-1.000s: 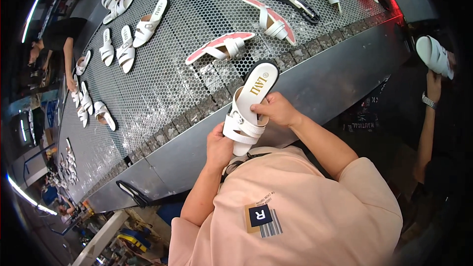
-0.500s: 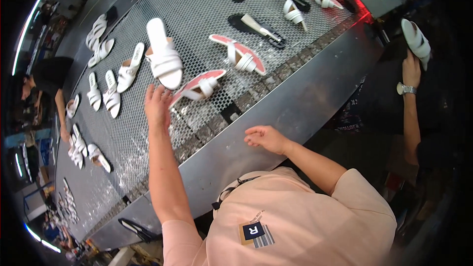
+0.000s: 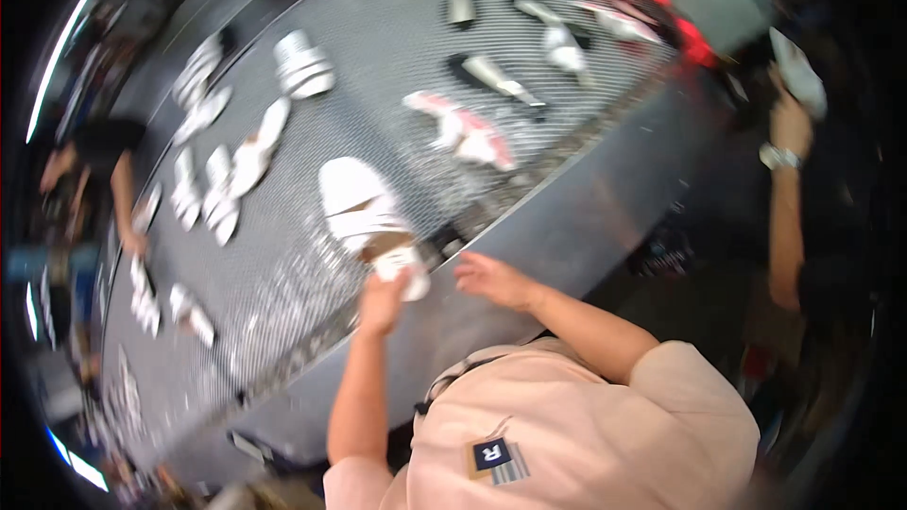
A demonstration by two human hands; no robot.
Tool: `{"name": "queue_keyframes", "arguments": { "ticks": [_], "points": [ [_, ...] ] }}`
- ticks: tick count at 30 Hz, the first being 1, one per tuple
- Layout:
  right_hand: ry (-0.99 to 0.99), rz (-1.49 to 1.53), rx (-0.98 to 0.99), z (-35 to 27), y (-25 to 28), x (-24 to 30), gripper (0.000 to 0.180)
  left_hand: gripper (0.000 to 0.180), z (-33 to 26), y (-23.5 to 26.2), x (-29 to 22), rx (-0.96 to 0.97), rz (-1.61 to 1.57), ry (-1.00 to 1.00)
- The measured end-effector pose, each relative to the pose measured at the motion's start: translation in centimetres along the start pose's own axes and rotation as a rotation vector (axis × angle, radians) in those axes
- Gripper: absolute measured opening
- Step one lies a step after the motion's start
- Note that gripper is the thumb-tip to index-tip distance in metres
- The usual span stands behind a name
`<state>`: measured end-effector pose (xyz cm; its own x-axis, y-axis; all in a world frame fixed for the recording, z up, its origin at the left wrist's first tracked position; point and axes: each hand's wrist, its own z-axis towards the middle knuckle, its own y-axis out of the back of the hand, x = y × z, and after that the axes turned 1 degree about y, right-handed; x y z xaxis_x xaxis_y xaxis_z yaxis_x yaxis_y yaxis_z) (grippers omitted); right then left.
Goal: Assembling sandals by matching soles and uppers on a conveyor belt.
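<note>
My left hand [image 3: 382,302] grips a white strappy sandal [image 3: 357,191] by one end, in front of my body at the near edge of the mesh belt [image 3: 378,99]. The thumb lies on the sandal's footbed. My right hand [image 3: 491,280] is just right of it over the metal edge, fingers apart and holding nothing. Beyond my hands, a tipped sandal with a pink sole [image 3: 463,127] lies on the belt. Farther back, another white sandal [image 3: 305,64] lies by itself. Motion blurs the held sandal.
Several white sandals [image 3: 220,194] lie along the belt's left part. Black soles [image 3: 496,78] with pale strips lie toward the far right, near a red-lit machine opening [image 3: 675,14]. At the right a person's hand [image 3: 792,123] holds a sandal; another person's hand [image 3: 132,241] is at the left.
My left hand has taken the near pink-soled sandal off the belt and brought it right and nearer. The white sandal formerly beside that hand lies farther away. My right hand has barely shifted.
</note>
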<state>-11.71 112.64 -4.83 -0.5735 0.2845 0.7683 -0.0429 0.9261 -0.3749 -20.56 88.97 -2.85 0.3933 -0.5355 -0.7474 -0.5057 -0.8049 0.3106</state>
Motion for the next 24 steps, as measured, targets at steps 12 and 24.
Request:
{"name": "queue_keyframes", "arguments": {
  "ticks": [12, 24],
  "points": [
    [-0.286, -0.189, 0.145, -0.5, -2.2, 2.0, 0.040, 0.061, -16.2, 3.7, 14.6, -0.776, 0.088, 0.273],
    [-0.455, -0.186, -0.190, -7.1, 4.0, -0.2, 0.040, 0.088, -31.0, 19.3, 36.2, -1.496, -0.108, 1.020]
  ]
}}
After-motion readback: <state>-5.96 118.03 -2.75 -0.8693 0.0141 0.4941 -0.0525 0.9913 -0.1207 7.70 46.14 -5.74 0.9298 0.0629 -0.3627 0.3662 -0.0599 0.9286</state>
